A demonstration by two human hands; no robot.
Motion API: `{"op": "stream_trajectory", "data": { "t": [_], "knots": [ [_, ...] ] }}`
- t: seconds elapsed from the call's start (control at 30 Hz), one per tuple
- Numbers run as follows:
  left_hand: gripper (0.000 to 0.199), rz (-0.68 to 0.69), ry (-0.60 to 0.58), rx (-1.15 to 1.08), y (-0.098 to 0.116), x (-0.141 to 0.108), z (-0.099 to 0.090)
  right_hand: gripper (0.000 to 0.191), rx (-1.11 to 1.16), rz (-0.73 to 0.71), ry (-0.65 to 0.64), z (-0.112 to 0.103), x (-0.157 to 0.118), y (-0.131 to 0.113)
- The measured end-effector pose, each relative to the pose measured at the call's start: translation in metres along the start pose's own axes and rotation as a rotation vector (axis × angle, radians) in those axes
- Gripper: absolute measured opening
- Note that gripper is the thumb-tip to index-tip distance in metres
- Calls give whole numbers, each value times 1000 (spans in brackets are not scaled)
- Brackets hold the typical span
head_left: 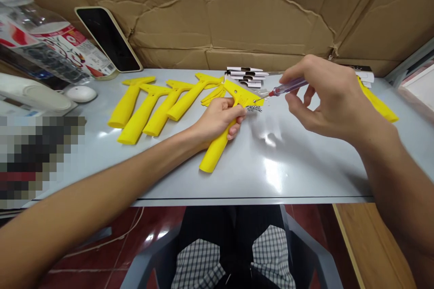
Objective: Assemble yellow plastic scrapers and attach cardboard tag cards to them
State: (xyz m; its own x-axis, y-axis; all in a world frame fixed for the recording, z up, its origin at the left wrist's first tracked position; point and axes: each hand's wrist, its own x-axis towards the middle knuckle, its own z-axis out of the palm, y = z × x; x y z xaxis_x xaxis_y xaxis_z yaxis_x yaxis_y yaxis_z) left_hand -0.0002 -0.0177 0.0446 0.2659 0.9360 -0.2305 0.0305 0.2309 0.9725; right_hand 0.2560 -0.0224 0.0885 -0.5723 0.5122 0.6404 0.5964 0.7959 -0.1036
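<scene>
Gripping a yellow handle [217,146] at the counter's [305,176] middle, the left hand [219,119] has its fingers closed around it. The right hand [325,99] pinches a small screwdriver [288,86], tip at the handle's head, just beside loose screws [254,109]. More handles [142,115] lie left.

A smartphone [108,39] in a cream case leans against creased brown cardboard [230,18] at the back of a grey surface [305,176], beside printed clear plastic packaging [50,40]. A white computer mouse [80,94] sits next to a white plastic device [34,95]. Below, a thin white cable [111,239] crosses a red tile floor [95,253], between a grey plastic chair [315,253] and a wooden board [373,244] on the right.
</scene>
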Motion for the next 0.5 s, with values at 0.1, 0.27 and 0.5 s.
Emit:
{"op": "stream_trajectory", "data": {
  "t": [0.1,0.27,0.5],
  "knots": [
    [29,-3,-1,3,0,-1,0,16,-40,-22,45,-1,0,3],
    [29,37,-23,5,-2,0,-1,24,6,29,15,-3,1,5],
    [28,50,-43,-12,-5,1,-3,24,77,-72,9,0,3,1]
  ]
}}
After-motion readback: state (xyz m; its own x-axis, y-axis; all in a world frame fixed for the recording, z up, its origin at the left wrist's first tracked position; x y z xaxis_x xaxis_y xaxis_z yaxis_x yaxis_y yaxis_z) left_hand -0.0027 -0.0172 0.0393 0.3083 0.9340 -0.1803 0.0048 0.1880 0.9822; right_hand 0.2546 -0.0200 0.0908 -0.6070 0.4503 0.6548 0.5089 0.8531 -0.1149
